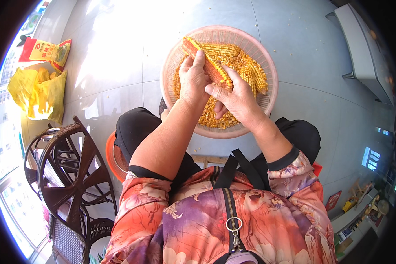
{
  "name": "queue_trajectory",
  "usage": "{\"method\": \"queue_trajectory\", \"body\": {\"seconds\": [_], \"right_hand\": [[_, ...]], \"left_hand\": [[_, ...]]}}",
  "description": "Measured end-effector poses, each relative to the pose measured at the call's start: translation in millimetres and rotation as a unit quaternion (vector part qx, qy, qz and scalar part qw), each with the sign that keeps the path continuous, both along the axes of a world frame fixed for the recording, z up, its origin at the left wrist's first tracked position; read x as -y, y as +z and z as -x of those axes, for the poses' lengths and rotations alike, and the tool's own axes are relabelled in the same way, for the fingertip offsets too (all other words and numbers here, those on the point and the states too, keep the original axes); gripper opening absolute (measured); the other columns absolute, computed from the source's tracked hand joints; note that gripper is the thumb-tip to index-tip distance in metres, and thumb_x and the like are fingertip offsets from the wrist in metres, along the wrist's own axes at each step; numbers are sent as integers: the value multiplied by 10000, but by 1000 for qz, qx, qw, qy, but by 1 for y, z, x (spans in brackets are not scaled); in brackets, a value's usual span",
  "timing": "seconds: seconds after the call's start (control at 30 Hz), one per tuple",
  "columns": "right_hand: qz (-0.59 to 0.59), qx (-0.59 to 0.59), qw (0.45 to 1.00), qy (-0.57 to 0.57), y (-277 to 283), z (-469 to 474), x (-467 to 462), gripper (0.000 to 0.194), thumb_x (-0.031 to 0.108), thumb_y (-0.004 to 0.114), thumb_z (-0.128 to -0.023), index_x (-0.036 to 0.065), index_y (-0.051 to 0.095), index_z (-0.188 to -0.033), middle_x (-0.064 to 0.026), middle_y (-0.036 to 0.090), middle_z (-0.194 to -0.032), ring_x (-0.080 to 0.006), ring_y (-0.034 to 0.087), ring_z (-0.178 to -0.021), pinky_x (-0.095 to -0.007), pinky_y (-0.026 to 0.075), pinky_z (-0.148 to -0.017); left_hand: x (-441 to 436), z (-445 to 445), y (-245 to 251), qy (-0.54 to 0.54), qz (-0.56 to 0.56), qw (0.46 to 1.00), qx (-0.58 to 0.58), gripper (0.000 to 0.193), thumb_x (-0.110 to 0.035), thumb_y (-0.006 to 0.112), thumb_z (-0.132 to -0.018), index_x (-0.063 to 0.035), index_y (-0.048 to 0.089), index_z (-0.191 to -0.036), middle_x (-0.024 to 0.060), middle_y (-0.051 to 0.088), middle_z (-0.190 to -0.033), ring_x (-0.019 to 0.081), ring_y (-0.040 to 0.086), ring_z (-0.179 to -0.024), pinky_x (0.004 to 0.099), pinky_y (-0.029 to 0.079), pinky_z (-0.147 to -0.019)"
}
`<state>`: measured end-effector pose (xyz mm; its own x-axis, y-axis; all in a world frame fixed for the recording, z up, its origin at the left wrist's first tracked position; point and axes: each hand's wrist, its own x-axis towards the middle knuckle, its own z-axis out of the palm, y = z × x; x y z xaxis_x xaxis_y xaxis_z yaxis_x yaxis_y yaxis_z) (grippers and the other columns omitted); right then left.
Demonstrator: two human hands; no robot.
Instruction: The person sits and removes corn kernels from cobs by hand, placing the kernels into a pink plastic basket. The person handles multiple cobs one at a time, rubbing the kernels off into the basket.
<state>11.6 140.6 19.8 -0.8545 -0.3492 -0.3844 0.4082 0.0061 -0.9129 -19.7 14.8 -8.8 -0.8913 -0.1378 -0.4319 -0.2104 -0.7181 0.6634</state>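
Observation:
A partly shelled corn cob (214, 71) is held slantwise above a pink plastic basket (273, 77). Bare reddish cob shows along much of it, with yellow kernels left in strips. My left hand (194, 77) grips its side, thumb laid along the cob. At the cob's near end, my right hand (236, 94) has its fingers around the far side and its thumb by the kernels. Loose corn kernels (217, 115) cover much of the basket's bottom. Whole ears of corn (255, 76) lie inside at the right, and another ear (221, 49) rests at the back.
Scattered kernels dot the grey tiled floor (303, 66). An orange basket (110, 155) stands beside my left knee. Dark woven chairs (76, 184) are at the left, below a yellow bag (39, 92) and a red-and-yellow sack (48, 51). A white piece of furniture (363, 49) stands at right.

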Motion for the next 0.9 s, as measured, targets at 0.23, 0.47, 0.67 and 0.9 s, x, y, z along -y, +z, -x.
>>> {"method": "queue_trajectory", "body": {"seconds": [0.23,0.47,0.67,0.9], "right_hand": [[78,30,997,-1,0,-2,-5,675,107,602,-988,-6,240,-1546,-109,620,-967,-128,650,-628,-276,600,-542],[-102,-37,992,-60,-4,-7,8,505,144,646,-968,-18,419,-1388,-83,621,-812,-101,557,-439,-251,456,-351],[-15,-29,996,-77,-1,0,5,510,170,654,-969,3,414,-1386,-105,654,-888,-114,608,-559,-281,507,-452],[-328,-342,881,-5,-8,-9,5,605,12,656,-881,103,441,-1439,-195,608,-1176,-391,629,-1033,-429,522,-891]], "left_hand": [[6,5,-11,30,-1,999,-19,340,-221,474,-1072,65,488,-1255,174,622,-1128,261,667,-968,395,584,-832],[-2,2,-12,50,14,998,-19,322,-219,470,-1073,38,487,-1268,175,621,-1142,267,663,-989,396,581,-847],[0,-3,-7,-52,-15,997,-48,380,-295,472,-1062,9,490,-1289,183,615,-1148,277,634,-1042,420,537,-925],[13,14,-6,-14,-100,993,-54,468,-340,428,-1033,-3,484,-1353,160,616,-1182,304,581,-1146,446,432,-1045]]}}
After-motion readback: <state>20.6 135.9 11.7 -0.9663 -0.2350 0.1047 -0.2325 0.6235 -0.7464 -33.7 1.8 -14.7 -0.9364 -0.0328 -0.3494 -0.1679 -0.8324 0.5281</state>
